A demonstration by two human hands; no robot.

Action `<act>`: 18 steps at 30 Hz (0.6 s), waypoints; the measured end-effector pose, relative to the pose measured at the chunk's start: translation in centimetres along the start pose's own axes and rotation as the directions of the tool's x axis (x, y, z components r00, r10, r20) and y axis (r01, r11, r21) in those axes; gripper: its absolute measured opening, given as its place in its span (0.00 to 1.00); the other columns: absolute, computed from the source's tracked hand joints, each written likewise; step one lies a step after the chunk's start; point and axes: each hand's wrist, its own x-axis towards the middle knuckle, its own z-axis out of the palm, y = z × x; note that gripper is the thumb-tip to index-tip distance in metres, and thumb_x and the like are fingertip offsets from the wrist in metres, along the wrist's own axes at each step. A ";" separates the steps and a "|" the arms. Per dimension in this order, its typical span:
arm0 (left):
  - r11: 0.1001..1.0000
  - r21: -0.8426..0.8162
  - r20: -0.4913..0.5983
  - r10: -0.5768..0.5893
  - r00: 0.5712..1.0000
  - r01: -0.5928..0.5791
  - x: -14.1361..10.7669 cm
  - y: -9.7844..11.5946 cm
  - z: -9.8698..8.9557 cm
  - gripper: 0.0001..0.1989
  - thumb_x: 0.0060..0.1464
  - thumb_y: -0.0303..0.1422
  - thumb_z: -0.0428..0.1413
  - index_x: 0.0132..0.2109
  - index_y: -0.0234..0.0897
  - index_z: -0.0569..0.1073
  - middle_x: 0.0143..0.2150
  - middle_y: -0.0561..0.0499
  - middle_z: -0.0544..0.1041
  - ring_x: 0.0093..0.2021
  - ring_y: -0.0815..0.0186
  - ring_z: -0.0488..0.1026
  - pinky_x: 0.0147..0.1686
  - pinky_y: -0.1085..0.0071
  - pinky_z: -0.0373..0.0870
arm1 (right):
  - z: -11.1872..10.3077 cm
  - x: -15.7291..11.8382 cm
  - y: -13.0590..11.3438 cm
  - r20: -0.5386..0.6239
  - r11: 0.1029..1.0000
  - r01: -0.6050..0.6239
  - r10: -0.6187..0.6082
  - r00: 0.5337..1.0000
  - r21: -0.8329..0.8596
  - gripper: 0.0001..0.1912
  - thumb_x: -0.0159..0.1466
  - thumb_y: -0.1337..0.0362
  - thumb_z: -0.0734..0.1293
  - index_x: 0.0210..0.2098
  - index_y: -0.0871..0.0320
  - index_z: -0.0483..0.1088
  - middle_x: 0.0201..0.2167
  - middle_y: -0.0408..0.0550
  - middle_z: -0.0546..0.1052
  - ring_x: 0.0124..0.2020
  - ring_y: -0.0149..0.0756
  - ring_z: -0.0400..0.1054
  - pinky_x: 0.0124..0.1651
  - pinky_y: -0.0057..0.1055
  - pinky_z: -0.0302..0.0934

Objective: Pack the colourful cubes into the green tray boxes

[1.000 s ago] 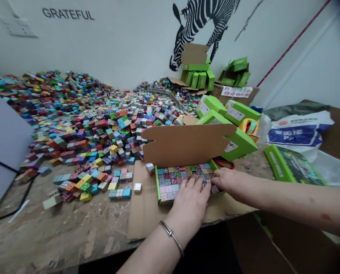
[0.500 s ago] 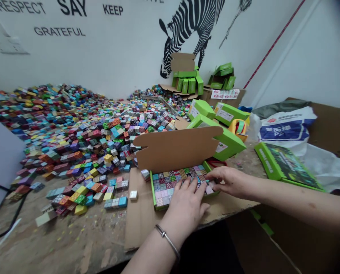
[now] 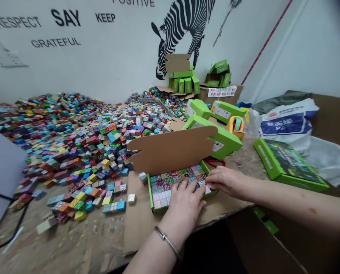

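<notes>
An open green cardboard box point(image 3: 150, 194) lies in front of me, its brown lid flap point(image 3: 174, 150) standing up at the back. Rows of small patterned cubes point(image 3: 160, 196) fill it, packed side by side. My left hand point(image 3: 187, 201) rests on the cubes with its fingers spread, a metal bangle on the wrist. At the box's right end is my right hand point(image 3: 227, 182), fingers bent and close together at the last cubes; what its fingertips hold, if anything, is hidden. A loose white cube point(image 3: 131, 198) sits left of the box on a cardboard sheet point(image 3: 134, 228).
A big heap of colourful cubes point(image 3: 81, 129) covers the table's left and back. Behind the lid stand green boxes point(image 3: 225, 142) and a yellow tape dispenser point(image 3: 236, 127). On the right lie a closed green box point(image 3: 289, 163) and a white plastic bag point(image 3: 289, 118).
The camera view has shifted slightly. My right fingers have moved in a little against the cubes at the box's right end; the left hand stays spread on top.
</notes>
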 end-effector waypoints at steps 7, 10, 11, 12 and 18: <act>0.991 -0.130 0.011 -0.017 1.000 0.019 0.4 -0.2 -1.9 0.23 0.62 0.45 0.47 0.60 0.42 0.63 0.60 0.47 0.68 0.59 0.52 0.63 0.55 0.51 0.62 | 1.7 -2.3 -0.3 -0.410 0.968 -0.175 0.236 0.881 0.182 0.22 0.65 0.58 0.57 0.55 0.62 0.65 0.48 0.61 0.68 0.50 0.45 0.64 0.52 0.43 0.61; 0.982 -0.182 -0.011 -0.052 0.999 0.049 2.0 0.1 -2.8 0.18 0.64 0.41 0.46 0.56 0.40 0.68 0.53 0.48 0.73 0.52 0.59 0.69 0.52 0.60 0.65 | 1.9 -3.4 -0.7 -0.298 0.835 -0.364 0.501 0.812 0.413 0.26 0.66 0.54 0.52 0.58 0.62 0.62 0.43 0.59 0.71 0.46 0.44 0.68 0.47 0.40 0.66; 0.977 -0.205 -0.030 -0.060 0.998 0.053 2.7 0.3 -2.9 0.16 0.63 0.40 0.47 0.53 0.40 0.70 0.50 0.48 0.75 0.50 0.60 0.70 0.51 0.62 0.66 | 2.0 -3.6 -1.0 -0.219 0.774 -0.419 0.565 0.796 0.475 0.27 0.66 0.53 0.51 0.58 0.62 0.61 0.40 0.58 0.72 0.43 0.44 0.69 0.44 0.39 0.67; 0.971 -0.233 -0.046 -0.065 0.997 0.052 3.4 0.5 -2.7 0.14 0.62 0.39 0.49 0.50 0.39 0.73 0.47 0.48 0.76 0.48 0.60 0.71 0.50 0.64 0.66 | 2.2 -3.6 -1.3 -0.142 0.711 -0.458 0.609 0.780 0.534 0.28 0.66 0.53 0.50 0.59 0.63 0.59 0.37 0.56 0.73 0.39 0.43 0.70 0.40 0.38 0.68; 0.934 -0.356 -0.003 -0.020 1.000 0.018 5.7 1.2 -1.2 0.09 0.58 0.31 0.53 0.42 0.39 0.77 0.39 0.49 0.78 0.39 0.63 0.73 0.42 0.70 0.68 | 4.0 -2.7 -2.5 0.016 0.467 -0.411 0.645 0.764 0.783 0.29 0.67 0.53 0.48 0.59 0.64 0.58 0.36 0.55 0.72 0.25 0.35 0.67 0.26 0.33 0.66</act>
